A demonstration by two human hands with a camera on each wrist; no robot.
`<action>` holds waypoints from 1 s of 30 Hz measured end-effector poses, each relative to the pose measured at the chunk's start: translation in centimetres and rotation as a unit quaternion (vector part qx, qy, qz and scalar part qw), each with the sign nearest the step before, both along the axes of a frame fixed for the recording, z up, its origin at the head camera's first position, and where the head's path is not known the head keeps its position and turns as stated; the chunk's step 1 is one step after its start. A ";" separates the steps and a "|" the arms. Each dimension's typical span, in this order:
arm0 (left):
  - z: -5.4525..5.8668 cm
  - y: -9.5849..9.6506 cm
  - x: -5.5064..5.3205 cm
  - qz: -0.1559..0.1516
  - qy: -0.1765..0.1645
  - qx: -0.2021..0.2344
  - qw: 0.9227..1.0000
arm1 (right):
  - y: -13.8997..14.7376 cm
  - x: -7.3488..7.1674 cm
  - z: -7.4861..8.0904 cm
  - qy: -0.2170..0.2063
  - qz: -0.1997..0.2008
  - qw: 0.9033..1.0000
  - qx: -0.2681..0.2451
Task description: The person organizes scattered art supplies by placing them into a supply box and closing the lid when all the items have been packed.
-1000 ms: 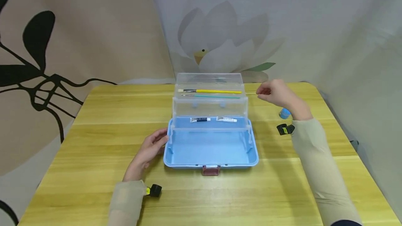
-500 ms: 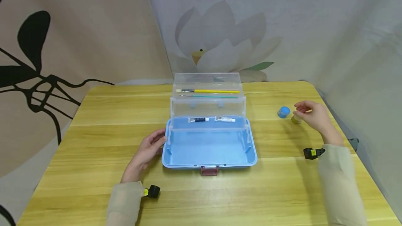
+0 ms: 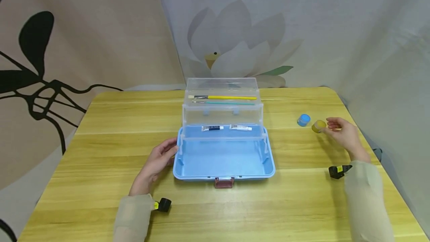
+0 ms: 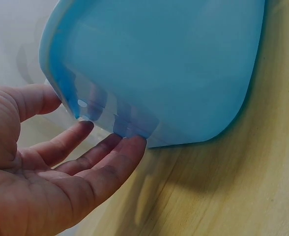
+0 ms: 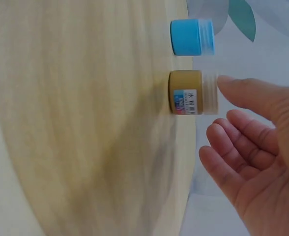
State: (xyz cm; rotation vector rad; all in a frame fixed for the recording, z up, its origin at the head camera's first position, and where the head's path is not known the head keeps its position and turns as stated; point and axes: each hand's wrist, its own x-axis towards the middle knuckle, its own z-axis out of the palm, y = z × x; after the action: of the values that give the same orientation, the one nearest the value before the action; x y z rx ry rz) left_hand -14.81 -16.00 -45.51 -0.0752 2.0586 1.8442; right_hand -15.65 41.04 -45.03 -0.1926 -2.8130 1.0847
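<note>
A light blue plastic box (image 3: 223, 160), raised clear trays over its back part, stands on the wooden table. My left hand (image 3: 159, 160) holds its left wall, thumb at the rim and fingertips against the outer side (image 4: 149, 73). At the right, my right hand (image 3: 346, 137) is beside a mustard-yellow paint jar (image 3: 318, 126) with a clear lid and a label. In the right wrist view its thumb is at the lid of that jar (image 5: 186, 93), whether touching I cannot tell; the other fingers are loosely bent and hold nothing. A blue paint jar (image 3: 304, 120) stands to the left.
A yellow-handled brush (image 3: 231, 98) and a thin teal one (image 3: 228, 103) lie in the upper clear tray (image 3: 223, 83). Below are a dark-labelled paint tube (image 3: 212, 128) and a white one (image 3: 240, 127). A reddish latch (image 3: 224, 183) juts from the box front. A printed curtain (image 3: 134, 40) hangs behind.
My right hand has moved from behind the box's right side rightward and nearer, to the mustard-yellow jar, its fingers spreading. My left hand stays on the box.
</note>
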 end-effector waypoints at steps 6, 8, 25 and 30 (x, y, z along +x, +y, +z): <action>0.1 0.0 0.0 0.006 -0.006 -0.004 1.000 | 0.1 -0.1 -0.1 -0.035 0.016 0.999 0.016; 0.1 0.0 0.0 0.007 -0.007 -0.006 1.000 | 0.0 -0.2 -0.2 -0.041 0.017 0.999 0.017; 0.1 0.1 0.2 -0.001 0.002 -0.003 1.000 | 0.2 -0.7 -1.2 -0.035 0.018 0.999 0.017; -0.1 0.1 0.1 -0.001 0.000 0.000 1.000 | 0.2 -0.6 -1.3 -0.024 0.016 0.999 0.023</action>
State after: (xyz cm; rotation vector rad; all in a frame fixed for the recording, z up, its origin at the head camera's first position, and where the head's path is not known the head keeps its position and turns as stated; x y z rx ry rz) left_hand -14.75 -15.93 -45.58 -0.0727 2.0573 1.8443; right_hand -16.21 41.28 -46.29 -0.1731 -2.8903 1.0348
